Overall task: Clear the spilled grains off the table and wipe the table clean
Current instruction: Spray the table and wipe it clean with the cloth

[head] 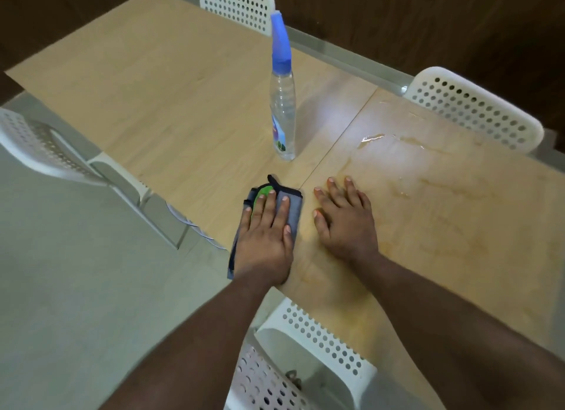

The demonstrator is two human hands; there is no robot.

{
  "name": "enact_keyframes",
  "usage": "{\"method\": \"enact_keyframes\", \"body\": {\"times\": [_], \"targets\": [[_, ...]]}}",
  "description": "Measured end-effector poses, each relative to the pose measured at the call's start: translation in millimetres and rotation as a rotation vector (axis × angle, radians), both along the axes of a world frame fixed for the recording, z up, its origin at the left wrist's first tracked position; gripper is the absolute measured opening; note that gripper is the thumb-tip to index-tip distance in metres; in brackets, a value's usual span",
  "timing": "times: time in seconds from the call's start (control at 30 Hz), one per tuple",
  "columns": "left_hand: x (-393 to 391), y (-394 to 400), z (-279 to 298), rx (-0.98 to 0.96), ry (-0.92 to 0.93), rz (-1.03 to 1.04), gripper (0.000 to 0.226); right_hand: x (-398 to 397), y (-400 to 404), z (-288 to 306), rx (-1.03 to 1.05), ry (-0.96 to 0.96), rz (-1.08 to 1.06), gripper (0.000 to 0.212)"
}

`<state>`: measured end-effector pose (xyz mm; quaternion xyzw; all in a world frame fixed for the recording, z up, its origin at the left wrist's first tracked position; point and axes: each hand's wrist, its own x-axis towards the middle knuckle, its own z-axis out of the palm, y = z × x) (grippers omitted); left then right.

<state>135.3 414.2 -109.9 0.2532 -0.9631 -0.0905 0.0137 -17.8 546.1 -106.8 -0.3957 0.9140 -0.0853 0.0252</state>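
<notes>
Left hand (265,241) flat on the grey cloth (287,207) at the table's (153,88) near edge, right hand (344,223) spread bare beside it.
No grains showing anywhere, so that bit looks done; wet streaks (376,139) toward the right end want wiping, spray bottle (282,103) mid-table.

Home dining area: long pale wood-grain laminate table (171,82), white perforated plastic chairs (477,110) along its edges, dark wood-panelled wall (428,18), grey tiled floor (76,287).
</notes>
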Motion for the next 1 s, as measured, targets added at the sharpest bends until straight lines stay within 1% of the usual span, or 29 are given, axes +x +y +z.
{"method": "enact_keyframes", "body": {"times": [0.1, 0.2, 0.33, 0.43, 0.57, 0.7, 0.83, 0.9, 1.0], "targets": [[12, 19, -2, 0.005, 0.026, 0.111, 0.064, 2, 1, -2, -0.025, 0.047, 0.024, 0.059], [28, 54, -5, 0.011, 0.016, 0.246, 0.066, 3, -1, -3, 0.029, 0.053, 0.054, 0.062], [47, 100, -10, 0.07, 0.038, 0.29, 0.065, 3, 0, -3, 0.04, 0.043, 0.053, 0.064], [45, 105, -10, 0.076, 0.025, 0.327, 0.066, 2, 0, -2, 0.05, 0.04, 0.067, 0.065], [28, 93, -8, 0.065, 0.036, 0.413, 0.067, 2, 0, -2, 0.061, 0.034, 0.094, 0.065], [3, 73, -9, 0.058, 0.059, 0.557, 0.067, 0, 1, -3, 0.036, 0.038, 0.207, 0.063], [-3, 76, -13, 0.049, 0.065, 0.631, 0.067, -1, 3, -5, 0.04, 0.008, 0.338, 0.064], [-2, 88, -14, 0.059, 0.058, 0.688, 0.067, -1, 3, -4, 0.049, 0.002, 0.365, 0.064], [-9, 137, -10, 0.078, 0.101, 0.831, 0.066, -4, 3, 2, 0.067, -0.014, 0.428, 0.064]]}}
